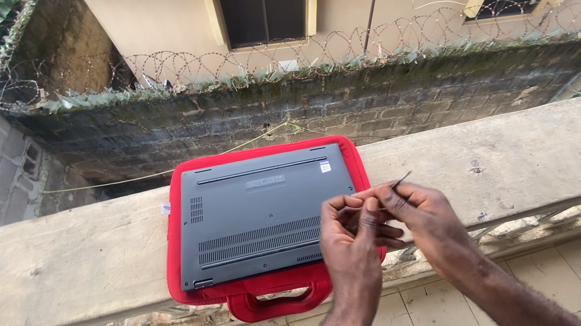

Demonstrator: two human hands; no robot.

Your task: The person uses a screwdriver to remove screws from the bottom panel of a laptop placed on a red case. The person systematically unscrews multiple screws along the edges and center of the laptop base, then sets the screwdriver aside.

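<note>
Above the upturned laptop (264, 215) (on a red case (283, 302)), right hand (416, 210) pinches a thin tool (401, 180); left hand (352, 233) fingertips pressed against it.

I am outside on a balcony at a home. A thick concrete ledge (57, 261) runs across the middle of the frame, with floor tiles (430, 316) at the bottom. Past it stands a mossy block wall (298, 109) topped with curly sharp wire (217, 60). At the top is a neighbour's house with windows (262, 2).
</note>
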